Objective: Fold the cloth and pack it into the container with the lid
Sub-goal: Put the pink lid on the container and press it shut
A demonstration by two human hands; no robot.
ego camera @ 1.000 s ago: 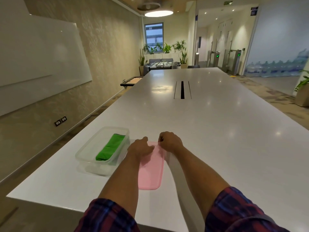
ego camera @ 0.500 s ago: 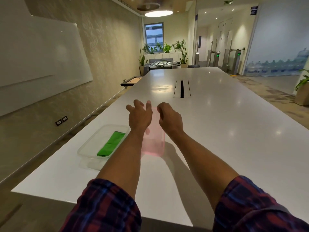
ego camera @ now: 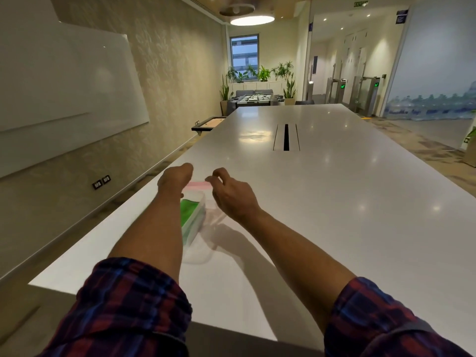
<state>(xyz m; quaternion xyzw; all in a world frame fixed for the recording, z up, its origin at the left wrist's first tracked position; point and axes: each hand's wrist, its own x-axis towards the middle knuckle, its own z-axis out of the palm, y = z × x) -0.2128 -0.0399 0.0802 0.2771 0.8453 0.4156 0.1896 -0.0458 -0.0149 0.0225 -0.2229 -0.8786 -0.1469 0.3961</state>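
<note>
Now left hand and right hand hold lid over container

Single head-worn wide view.
Facing forward and down along the table, close over left hand and right hand.

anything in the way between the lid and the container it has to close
Nothing visible. The lid hangs above the container's far end; the cloth lies inside it. The left forearm hides the container's left side.
</note>
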